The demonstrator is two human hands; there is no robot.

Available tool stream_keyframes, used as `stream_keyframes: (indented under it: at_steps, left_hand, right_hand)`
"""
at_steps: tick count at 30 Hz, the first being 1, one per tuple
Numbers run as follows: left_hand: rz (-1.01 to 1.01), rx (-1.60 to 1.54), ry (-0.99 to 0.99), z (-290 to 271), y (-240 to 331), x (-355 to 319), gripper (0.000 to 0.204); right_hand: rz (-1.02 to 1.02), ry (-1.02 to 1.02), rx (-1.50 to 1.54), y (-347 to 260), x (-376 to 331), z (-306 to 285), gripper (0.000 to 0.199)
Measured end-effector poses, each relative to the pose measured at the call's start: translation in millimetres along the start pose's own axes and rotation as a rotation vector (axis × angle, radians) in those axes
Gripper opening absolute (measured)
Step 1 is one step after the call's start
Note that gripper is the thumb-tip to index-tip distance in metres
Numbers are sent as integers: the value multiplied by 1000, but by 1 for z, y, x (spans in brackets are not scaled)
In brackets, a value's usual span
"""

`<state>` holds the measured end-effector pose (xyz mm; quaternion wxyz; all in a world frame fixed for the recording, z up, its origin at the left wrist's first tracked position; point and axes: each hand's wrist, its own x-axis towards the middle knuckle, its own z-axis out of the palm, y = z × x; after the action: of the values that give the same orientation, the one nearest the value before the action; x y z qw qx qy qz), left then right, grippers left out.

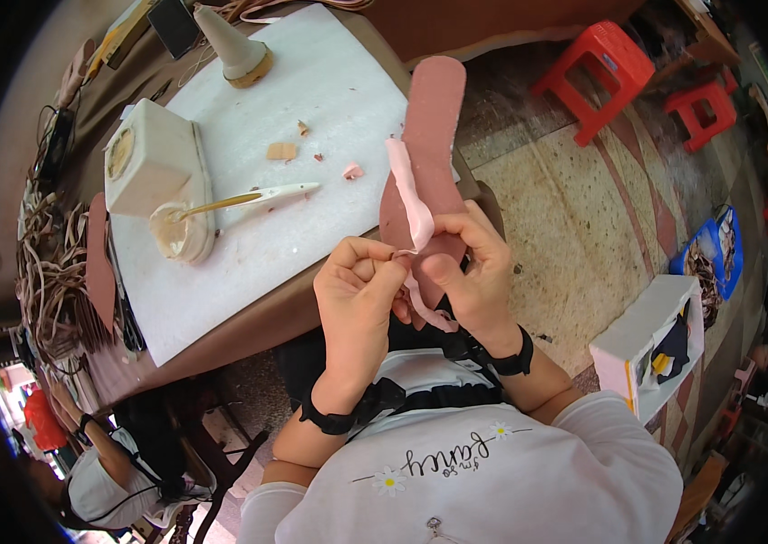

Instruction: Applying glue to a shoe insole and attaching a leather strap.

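Note:
A reddish-brown insole (438,104) slants up from my hands, its rounded end over the edge of the white board. A pink strip (409,195) lies along its left side and bends down between my hands. My left hand (361,290) is closed in a pinch on the strip near the middle of the insole. My right hand (474,267) grips the insole from the right, its thumb on top close to the strip. The strip's lower end curls beneath my fingers. Some of my fingertips are hidden behind the insole.
The white board (248,299) bears a brush (257,196) resting on a glue-stained cup (175,234), a white block (150,150), a cone-shaped container (230,50) and scraps. Cords (67,272) heap at left. Red stools (597,77) stand right; another person (107,480) sits lower left.

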<state>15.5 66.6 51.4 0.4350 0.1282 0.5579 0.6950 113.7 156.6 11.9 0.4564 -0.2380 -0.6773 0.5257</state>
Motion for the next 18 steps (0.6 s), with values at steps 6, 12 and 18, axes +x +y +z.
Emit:
stream_keyframes:
  at_steps: [6,12,18]
  left_hand:
    - [-134,100,-71,2,3,-9,9]
    - [-97,110,-16,-3,10,-36,8]
    - [186,246,48,-17,26,-53,16]
  right_hand:
    - [121,66,38,1,-3,1,18]
    - [104,75,8,6,-2,-2,14]
    - [176,70,-45,9,4,-2,24]
